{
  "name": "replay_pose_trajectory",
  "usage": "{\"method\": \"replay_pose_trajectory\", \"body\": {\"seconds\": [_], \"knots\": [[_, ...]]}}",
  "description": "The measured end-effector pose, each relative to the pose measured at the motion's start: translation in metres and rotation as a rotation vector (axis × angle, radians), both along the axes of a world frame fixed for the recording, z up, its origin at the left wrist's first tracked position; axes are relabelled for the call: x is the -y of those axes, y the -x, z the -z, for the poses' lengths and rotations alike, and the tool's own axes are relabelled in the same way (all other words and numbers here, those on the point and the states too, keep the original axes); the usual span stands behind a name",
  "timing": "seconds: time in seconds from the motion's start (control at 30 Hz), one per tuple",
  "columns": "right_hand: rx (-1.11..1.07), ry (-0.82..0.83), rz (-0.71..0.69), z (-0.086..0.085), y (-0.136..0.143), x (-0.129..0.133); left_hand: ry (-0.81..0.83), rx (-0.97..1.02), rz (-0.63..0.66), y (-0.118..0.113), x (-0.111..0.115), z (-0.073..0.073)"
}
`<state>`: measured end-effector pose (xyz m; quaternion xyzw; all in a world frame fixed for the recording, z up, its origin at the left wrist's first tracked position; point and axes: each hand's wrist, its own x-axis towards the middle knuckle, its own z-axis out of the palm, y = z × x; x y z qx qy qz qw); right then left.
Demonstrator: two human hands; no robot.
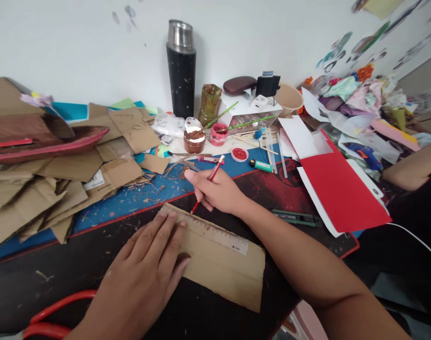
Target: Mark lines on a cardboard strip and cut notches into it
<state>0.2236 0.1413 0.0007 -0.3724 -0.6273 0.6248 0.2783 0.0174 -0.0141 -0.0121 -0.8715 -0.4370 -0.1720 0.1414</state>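
Note:
A piece of brown cardboard (225, 278) lies on the black mat, with a clear ruler (218, 235) along its far edge. My left hand (147, 257) is laid flat over the ruler's left end and the cardboard, fingers stretched out. A red pencil (215, 169) is pinched in my right hand (217, 191). Its tip touches down at the ruler's upper edge, just beyond my left fingertips. Red-handled scissors (52, 326) are partly hidden beside my left wrist. Past my right forearm lies a dark green utility knife (295, 217).
Cardboard scraps (73, 160) and a painted cardboard boat (41, 137) crowd the left. At the back stand a black flask (181, 75), a brown paint jar (194, 139) and a red paint jar (218, 136). Red paper (342, 189) lies right, near another person's arm (413, 163).

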Motion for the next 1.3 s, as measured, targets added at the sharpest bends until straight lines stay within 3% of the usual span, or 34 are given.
{"method": "replay_pose_trajectory", "body": {"seconds": [1.3], "knots": [[0.032,0.012,0.01,-0.0058,0.0001,0.0002,0.055,0.06,-0.026,-0.0002,0.0036,0.0026]]}}
